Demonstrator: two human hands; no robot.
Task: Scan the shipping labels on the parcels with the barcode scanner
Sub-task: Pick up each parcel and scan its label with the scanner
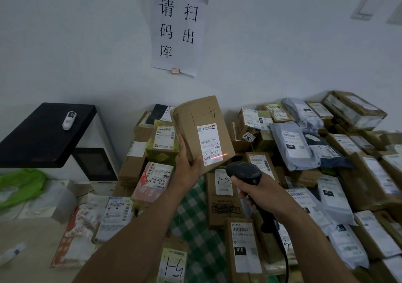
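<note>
My left hand point(186, 165) grips the lower left edge of a brown cardboard parcel point(201, 117) and holds it up, tilted, above the pile. Its white shipping label point(210, 144) faces me, and a red laser line crosses the label's lower end. My right hand point(258, 190) grips the handle of a black barcode scanner point(244, 171) just below and right of the parcel, its head pointed at the label. The scanner's cable hangs down towards the lower edge of the view.
Many parcels fill the surface: cardboard boxes point(223, 197), grey mailer bags point(290, 144), a pink package point(153, 180). A green checked cloth point(195, 224) lies under them. A white machine with a black lid point(46, 133) stands at the left. A paper sign point(177, 27) hangs on the wall.
</note>
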